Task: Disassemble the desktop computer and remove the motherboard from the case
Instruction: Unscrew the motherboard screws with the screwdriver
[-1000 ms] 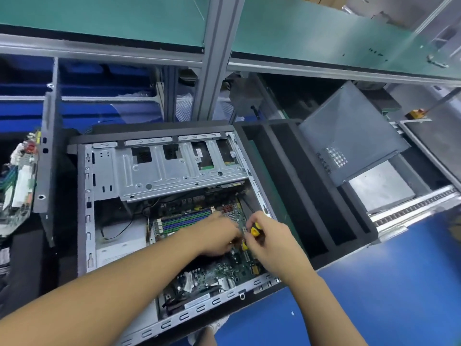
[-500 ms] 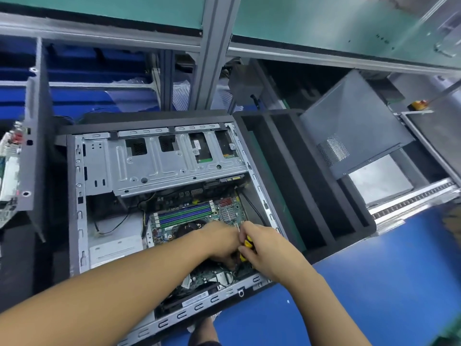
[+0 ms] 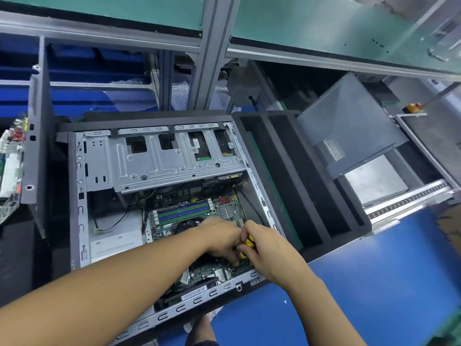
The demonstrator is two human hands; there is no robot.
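While my right hand [image 3: 272,248] grips the screwdriver [image 3: 249,242] over the motherboard [image 3: 184,211] inside the case [image 3: 79,196], my left hand [image 3: 222,238] touches the right, fingers curled; whether they hold anything I cannot tell.

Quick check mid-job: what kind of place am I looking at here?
Probably a factory-style electronics teardown station: an aluminium-framed bench with a green shelf overhead, a conveyor rail on the right, and another circuit board left of the opened computer case.

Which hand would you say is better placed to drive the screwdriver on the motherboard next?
The right hand: it grips the yellow screwdriver over the motherboard, while the left hand only reaches in beside it.
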